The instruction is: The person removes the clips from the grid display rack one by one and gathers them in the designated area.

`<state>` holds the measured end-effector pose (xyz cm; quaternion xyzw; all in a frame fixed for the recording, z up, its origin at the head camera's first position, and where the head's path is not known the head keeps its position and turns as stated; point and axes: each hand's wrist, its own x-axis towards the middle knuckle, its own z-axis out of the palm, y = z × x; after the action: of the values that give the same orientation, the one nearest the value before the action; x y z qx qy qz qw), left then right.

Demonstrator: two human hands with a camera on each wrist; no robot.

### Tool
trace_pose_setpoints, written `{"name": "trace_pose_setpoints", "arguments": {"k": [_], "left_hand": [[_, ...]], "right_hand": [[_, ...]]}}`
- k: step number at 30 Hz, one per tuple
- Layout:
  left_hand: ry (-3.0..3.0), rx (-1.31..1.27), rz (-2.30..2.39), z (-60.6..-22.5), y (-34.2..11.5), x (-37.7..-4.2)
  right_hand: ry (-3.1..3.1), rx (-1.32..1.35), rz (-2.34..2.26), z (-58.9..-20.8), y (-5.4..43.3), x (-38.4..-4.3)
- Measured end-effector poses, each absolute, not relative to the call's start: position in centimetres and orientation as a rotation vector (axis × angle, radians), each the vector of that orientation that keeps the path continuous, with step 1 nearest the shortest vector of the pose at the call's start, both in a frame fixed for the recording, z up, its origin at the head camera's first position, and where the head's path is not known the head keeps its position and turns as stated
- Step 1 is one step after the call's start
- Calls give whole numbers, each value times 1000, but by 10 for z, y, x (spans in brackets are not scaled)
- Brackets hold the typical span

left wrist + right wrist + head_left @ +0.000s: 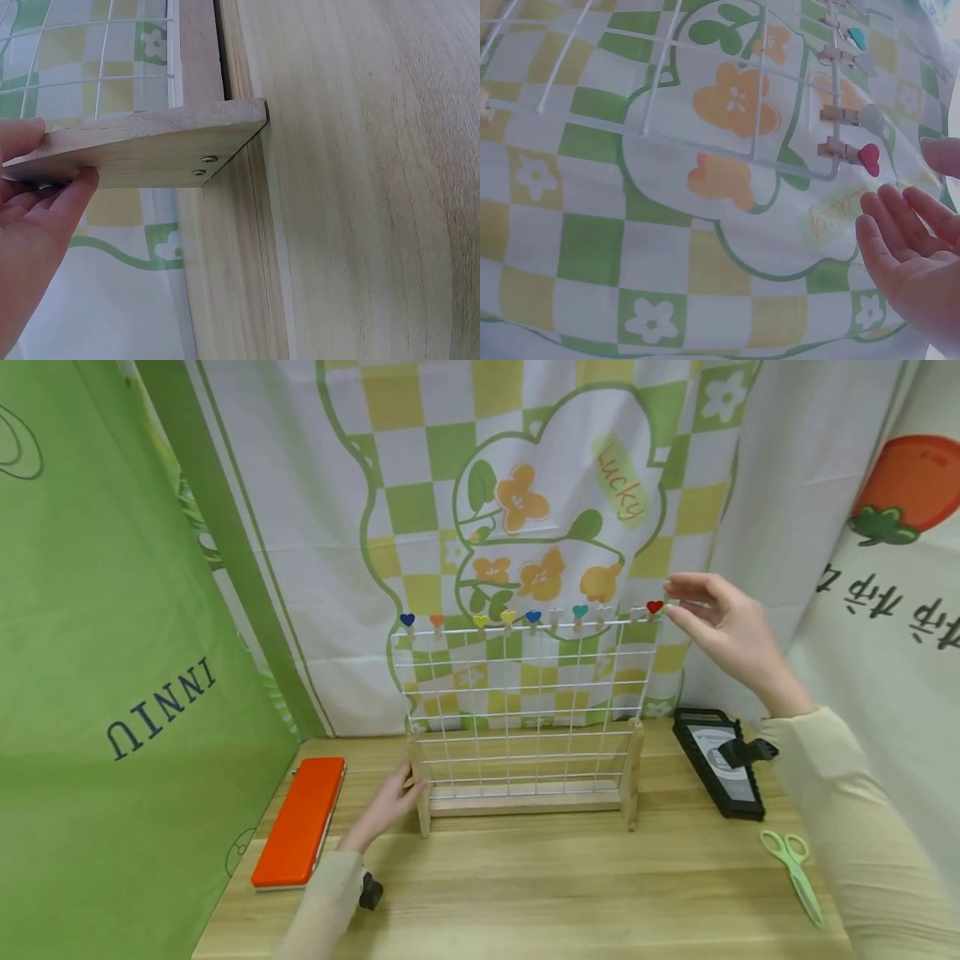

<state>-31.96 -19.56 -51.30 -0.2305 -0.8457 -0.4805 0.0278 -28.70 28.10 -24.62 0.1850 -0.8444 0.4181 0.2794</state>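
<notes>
A white wire grid (525, 693) stands upright in a wooden stand (517, 806) on the table. Along its top wire sit several small wooden clothespins with hearts; the red heart clothespin (655, 607) is at the right end, next to a white one (870, 118). My left hand (390, 806) grips the stand's left side post (150, 135), thumb on one face and fingers on the other. Just right of the red heart, my right hand (720, 618) is held with thumb and fingers parted. In the right wrist view a gap separates its fingertips from that clothespin, and it holds nothing.
An orange-red flat case (302, 822) lies at the left of the table. On the right are a black-framed case (720, 764) and green scissors (795, 872). A patterned curtain (420, 443) hangs close behind the grid.
</notes>
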Motion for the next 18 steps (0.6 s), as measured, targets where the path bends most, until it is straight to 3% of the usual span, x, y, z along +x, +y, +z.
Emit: {"name": "trace_pose_setpoints", "arguments": {"k": [18], "left_hand": [[-2616,-700,-1483,-516,-197,-320]], "right_hand": [[-2267,679,1040,-214,243,-291]]}}
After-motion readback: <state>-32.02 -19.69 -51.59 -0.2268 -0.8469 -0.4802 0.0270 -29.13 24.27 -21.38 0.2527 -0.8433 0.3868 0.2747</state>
